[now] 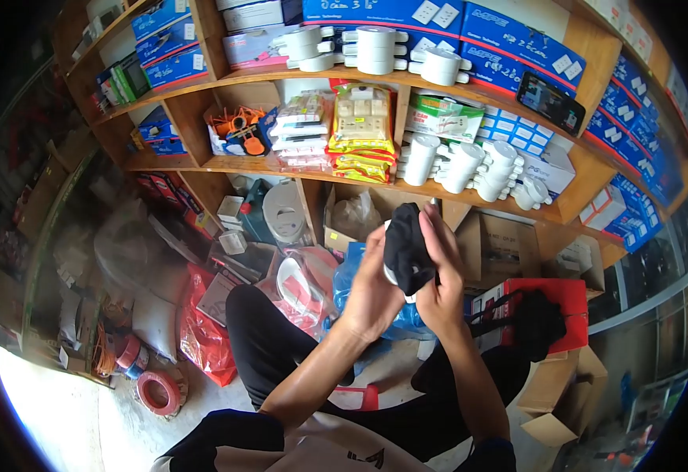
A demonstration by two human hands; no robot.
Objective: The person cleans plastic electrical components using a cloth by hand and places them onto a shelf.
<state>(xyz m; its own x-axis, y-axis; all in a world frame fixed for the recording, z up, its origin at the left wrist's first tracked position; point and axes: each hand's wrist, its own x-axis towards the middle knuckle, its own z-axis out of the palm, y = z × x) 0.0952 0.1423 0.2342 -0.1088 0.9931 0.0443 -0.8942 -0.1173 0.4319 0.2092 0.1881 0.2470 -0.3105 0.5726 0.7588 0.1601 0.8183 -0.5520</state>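
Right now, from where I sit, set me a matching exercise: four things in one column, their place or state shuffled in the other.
1. Black cloth
2. Phone
3. Red ring-shaped coil
4. Yellow-and-red packets

A. Standing on the middle shelf
B. Lying low on the left, on the floor
C. Held between left hand and right hand
D. Screen lit, upper right

Pairs: 1-C, 2-D, 3-B, 4-A

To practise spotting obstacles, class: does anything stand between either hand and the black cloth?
On the left, a white item shows at the edge of the black cloth, between it and the left hand. Nothing visible stands between the right hand and the cloth.
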